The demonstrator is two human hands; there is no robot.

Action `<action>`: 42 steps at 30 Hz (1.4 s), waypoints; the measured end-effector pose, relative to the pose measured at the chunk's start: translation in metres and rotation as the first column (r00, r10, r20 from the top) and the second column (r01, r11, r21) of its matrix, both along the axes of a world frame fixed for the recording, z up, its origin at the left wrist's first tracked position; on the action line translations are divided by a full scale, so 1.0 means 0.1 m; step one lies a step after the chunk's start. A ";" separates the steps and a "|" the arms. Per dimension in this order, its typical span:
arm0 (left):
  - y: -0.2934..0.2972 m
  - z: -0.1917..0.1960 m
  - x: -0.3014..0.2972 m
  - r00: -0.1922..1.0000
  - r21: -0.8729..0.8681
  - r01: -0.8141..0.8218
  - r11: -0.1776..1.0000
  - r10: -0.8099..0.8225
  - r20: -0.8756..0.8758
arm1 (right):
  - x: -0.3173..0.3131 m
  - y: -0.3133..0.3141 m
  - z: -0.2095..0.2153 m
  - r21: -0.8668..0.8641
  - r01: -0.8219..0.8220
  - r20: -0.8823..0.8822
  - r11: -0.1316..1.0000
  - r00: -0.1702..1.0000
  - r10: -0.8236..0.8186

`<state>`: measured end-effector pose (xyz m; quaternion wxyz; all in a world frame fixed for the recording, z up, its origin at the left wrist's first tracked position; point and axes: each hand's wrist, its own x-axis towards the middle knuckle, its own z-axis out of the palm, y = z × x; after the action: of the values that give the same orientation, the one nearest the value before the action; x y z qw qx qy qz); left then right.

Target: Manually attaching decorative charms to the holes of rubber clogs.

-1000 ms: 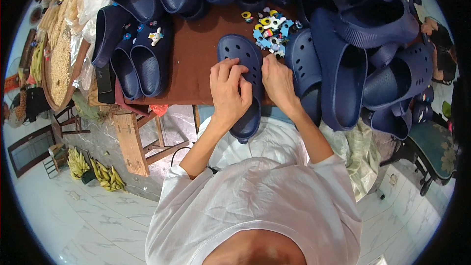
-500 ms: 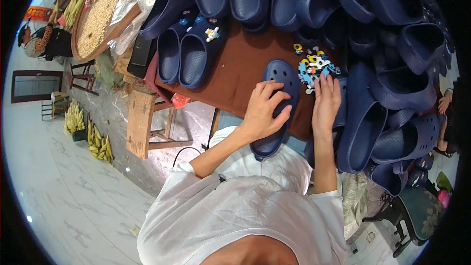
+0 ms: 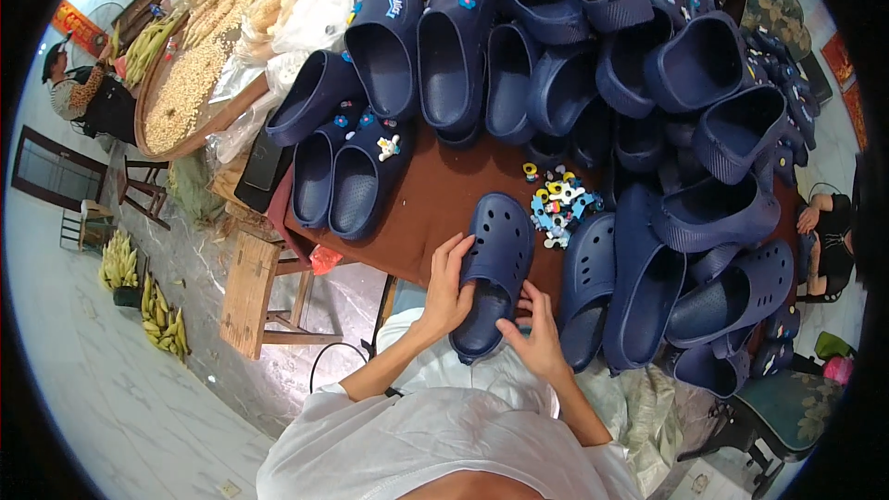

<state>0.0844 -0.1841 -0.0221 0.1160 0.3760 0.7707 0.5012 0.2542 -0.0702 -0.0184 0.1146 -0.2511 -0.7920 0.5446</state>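
A navy-blue foam clog (image 3: 501,245) with round toe holes lies between the hands, long axis running from near heel to far toe, leaning slightly right. The left hand (image 3: 446,292) lies along its left side; whether it grips, one cannot tell. The right hand (image 3: 539,341), thumb and fingers wide apart, is beside the heel, nearer the multicoloured pile of small charms (image 3: 562,206) far right.

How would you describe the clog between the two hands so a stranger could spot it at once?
Find the brown-covered table in front of the white shirt. At its near edge, just left of a small heap of colourful charms, is a navy clog with round holes. Unlike the neighbouring clog on its right, it sits between the left hand and the right hand.
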 end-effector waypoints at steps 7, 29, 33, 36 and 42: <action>0.05 0.08 -0.04 0.982 0.190 -0.050 0.981 0.014 0.189 | -0.12 -0.15 0.04 -0.116 -0.026 0.079 0.993 0.996 0.035; 2.14 1.09 -1.95 0.660 0.421 -0.226 0.878 0.456 -0.597 | 0.02 0.06 0.04 -0.063 0.072 -0.034 0.995 0.997 -0.074; 2.07 1.02 -1.87 0.628 0.425 -0.186 0.886 0.439 -0.642 | -0.05 0.06 0.11 -0.064 0.041 -0.010 0.997 0.999 -0.041; 2.06 1.03 -1.79 0.659 0.397 -0.147 0.906 0.389 -0.644 | -0.02 0.07 0.07 -0.079 0.114 0.028 0.990 0.993 -0.112; 1.79 1.02 -1.73 0.724 0.361 -0.101 0.927 0.317 -0.613 | -0.07 0.07 0.07 -0.087 0.086 0.040 0.992 0.996 -0.083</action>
<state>-0.0883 -0.0053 0.0796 -0.2808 0.4514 0.7130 0.4572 0.2475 -0.0633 -0.0109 0.1116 -0.2991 -0.7576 0.5692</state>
